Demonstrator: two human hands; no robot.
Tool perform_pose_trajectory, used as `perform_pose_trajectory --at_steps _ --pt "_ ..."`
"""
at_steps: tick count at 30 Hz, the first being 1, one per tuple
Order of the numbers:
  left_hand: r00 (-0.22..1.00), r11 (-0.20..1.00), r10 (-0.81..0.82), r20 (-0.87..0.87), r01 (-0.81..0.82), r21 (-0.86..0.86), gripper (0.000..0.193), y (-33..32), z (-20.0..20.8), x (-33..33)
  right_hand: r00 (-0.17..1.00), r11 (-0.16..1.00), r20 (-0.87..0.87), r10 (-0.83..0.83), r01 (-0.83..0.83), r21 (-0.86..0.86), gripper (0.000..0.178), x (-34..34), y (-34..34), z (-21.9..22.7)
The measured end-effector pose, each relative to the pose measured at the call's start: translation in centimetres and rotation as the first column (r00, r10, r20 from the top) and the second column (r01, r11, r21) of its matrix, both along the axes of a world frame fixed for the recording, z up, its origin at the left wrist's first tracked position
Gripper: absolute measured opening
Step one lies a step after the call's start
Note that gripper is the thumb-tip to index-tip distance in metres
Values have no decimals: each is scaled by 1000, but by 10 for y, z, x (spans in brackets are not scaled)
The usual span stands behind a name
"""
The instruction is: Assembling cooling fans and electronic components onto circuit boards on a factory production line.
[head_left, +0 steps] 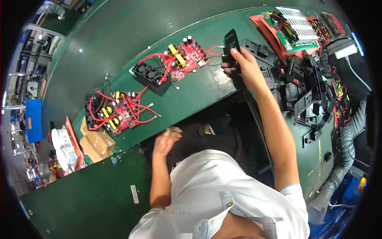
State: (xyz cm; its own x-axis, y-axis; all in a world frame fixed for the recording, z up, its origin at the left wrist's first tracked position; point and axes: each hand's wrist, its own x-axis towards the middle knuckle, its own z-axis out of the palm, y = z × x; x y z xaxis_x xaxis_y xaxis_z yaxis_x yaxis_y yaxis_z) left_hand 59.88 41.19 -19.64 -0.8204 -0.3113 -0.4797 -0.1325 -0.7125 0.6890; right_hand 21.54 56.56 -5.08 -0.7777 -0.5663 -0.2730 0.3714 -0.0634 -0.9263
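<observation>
My right hand (247, 68) grips a flat black plastic panel (232, 42) over the green workbench, thumb on its face and fingers behind it. My left hand (166, 141) is low by the bench's front edge, above my lap, with its fingers curled. Whatever its fingers may hold is too blurred to make out. Left of the panel lies a red circuit board (190, 57) with yellow parts and red wires. A black dual-fan unit (151, 75) lies against it, joined by wires. Farther left sits a second red circuit board (124, 113) with another black fan unit (94, 104).
Black plastic housings (304, 99) pile up on the right. Behind them a green board with a white slotted cover (297, 26) rests on red sheets. A cardboard piece (97, 141) and white spools (63, 145) stand at left. A grey flexible duct (350, 139) runs along the right.
</observation>
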Motion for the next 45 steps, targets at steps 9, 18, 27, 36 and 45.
perform_pose_trajectory --at_steps 9,18,27,36,45 --pt "800 949 313 512 -242 -202 74 19 -94 87 998 999 37 52 -52 8 33 -11 3 2" --pt "590 877 460 664 -186 -442 63 41 -99 97 970 948 -191 152 -88 306 54 -6 -1 31" --pt "800 525 139 583 440 -729 29 40 65 7 357 746 -830 429 378 549 52 -25 4 43" --pt "860 -19 498 111 138 -990 73 -84 201 -162 148 842 -859 490 -336 423 29 18 -131 79" --pt "875 411 417 -247 -424 -807 88 -94 154 -184 63 485 -508 859 -419 768 30 -4 -226 37"
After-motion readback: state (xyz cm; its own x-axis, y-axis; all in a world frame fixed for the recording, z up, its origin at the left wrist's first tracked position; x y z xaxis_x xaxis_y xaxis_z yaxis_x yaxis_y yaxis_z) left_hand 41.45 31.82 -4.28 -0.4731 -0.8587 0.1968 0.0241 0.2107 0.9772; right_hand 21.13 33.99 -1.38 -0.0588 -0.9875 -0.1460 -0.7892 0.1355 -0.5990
